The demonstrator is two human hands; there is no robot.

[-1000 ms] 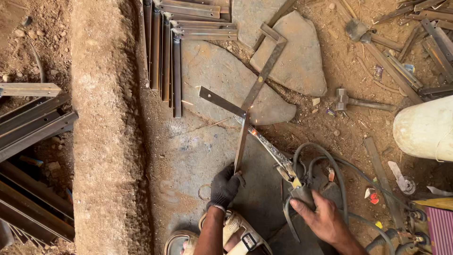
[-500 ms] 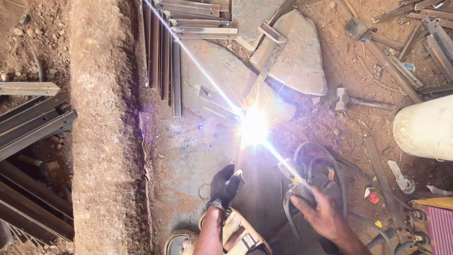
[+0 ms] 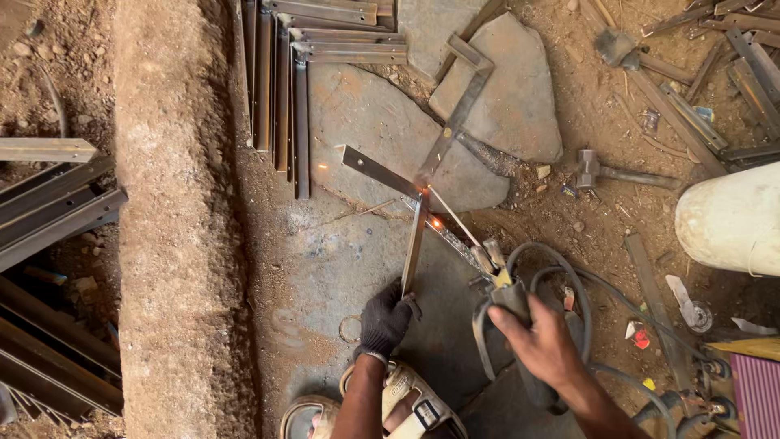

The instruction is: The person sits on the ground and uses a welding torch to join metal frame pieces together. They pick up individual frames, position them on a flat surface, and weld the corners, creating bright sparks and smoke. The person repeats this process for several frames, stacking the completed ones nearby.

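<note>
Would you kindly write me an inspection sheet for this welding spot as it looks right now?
Surface: flat stone slabs on dusty ground.
Job's things: flat steel strip meeting a crossing strip; joint glows orange.
Clutter: hammer, metal offcuts, stacked angle bars.
Hands: gloved left hand grips the strip's near end; bare right hand holds the electrode holder, rod toward the joint.
Cables: dark loops around the holder.
Surroundings: concrete kerb, white drum.

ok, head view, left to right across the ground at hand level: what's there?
stacked steel bars → concrete curb → gloved left hand on flat bar → right hand gripping electrode holder → white drum
</note>
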